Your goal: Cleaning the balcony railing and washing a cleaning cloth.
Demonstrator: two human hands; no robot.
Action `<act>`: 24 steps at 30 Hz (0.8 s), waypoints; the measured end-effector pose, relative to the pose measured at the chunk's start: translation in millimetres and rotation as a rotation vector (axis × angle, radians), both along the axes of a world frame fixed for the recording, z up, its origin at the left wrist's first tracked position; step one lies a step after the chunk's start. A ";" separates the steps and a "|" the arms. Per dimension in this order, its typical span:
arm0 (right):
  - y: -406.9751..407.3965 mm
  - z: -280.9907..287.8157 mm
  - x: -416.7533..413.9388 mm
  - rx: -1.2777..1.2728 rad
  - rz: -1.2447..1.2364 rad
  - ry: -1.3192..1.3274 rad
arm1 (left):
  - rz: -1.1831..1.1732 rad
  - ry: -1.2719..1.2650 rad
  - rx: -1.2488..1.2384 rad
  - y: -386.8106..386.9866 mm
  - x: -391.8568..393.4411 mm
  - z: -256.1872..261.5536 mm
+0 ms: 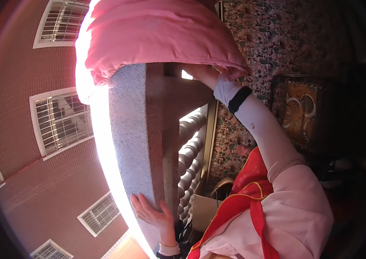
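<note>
A pink padded quilt (160,35) hangs in thick folds over the far part of a grey stone balustrade rail (129,129). My right hand (202,75) reaches under the quilt's near hem at its right side. The fabric hides those fingers, so their grip cannot be made out. Lower down, my left hand (155,215) lies palm down on the rail's top, fingers spread, with nothing in it. Both wrists have dark bands around pale sleeves, and a red apron (250,181) with yellow trim covers my front.
Turned balusters (187,155) stand below the rail. A patterned floor (231,142) lies to the right, with a dark-framed chair (302,110) and a pale box (202,210) on it. Beyond the rail rises a brick building (11,81) with barred windows (63,121).
</note>
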State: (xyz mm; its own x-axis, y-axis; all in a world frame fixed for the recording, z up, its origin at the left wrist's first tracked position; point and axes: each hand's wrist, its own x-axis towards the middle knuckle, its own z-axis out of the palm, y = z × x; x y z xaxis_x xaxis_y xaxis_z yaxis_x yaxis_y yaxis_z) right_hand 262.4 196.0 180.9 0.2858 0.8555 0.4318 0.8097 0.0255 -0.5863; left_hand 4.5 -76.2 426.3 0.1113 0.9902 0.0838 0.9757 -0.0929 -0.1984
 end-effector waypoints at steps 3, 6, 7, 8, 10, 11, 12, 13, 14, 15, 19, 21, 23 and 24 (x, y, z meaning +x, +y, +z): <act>-21.4 21.4 -36.3 0.015 0.124 0.296 | 0.007 0.022 0.022 -1.2 -5.0 4.2; -47.7 24.4 -40.7 0.179 0.189 0.828 | -0.018 0.007 0.030 1.1 -0.5 0.1; -52.4 27.1 -42.4 0.181 0.146 1.008 | -0.016 0.009 0.027 1.2 0.0 -1.6; -57.0 30.2 -45.9 0.185 0.102 1.189 | -0.013 0.013 0.025 1.9 -0.6 -2.5; -73.2 37.3 -61.4 0.136 0.041 1.334 | -0.014 0.024 0.015 -0.6 -3.0 -3.3; -79.5 40.4 -71.4 0.080 -0.014 1.482 | -0.006 0.039 0.005 -1.4 -4.7 -3.3; -83.5 40.1 -85.4 0.081 -0.014 1.488 | -0.006 0.045 0.006 -1.8 -5.7 -1.9; -88.6 33.5 -99.3 0.071 -0.066 1.517 | -0.008 0.041 0.000 -3.1 -5.0 -2.0; -90.6 24.0 -109.0 0.059 -0.117 1.547 | -0.007 0.039 -0.006 -3.6 -4.1 -2.2; -87.1 16.1 -107.3 0.054 -0.127 1.544 | -0.010 0.037 -0.015 -2.6 -1.1 -1.8; -51.1 -30.6 -124.5 0.015 -0.343 1.048 | 0.046 0.065 -0.062 -3.7 -3.6 8.9; -31.4 -92.7 -122.3 0.043 -0.476 1.275 | 0.039 0.064 -0.073 -4.1 1.4 6.6; -30.9 -162.7 -96.1 0.031 -0.524 1.186 | -0.017 -0.033 -0.085 1.2 6.6 -3.4; -32.1 -164.2 -99.3 0.001 -0.530 1.162 | -0.007 -0.023 -0.082 0.5 4.2 -2.1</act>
State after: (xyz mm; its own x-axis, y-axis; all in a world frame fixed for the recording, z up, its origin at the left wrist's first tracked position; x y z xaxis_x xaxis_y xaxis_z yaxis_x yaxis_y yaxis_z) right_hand 163.1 163.9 16.7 0.7991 0.5214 -0.2993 -0.2654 -0.1407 -0.9538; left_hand 8.7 -75.8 424.1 0.1175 0.9931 0.0051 0.9792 -0.1150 -0.1672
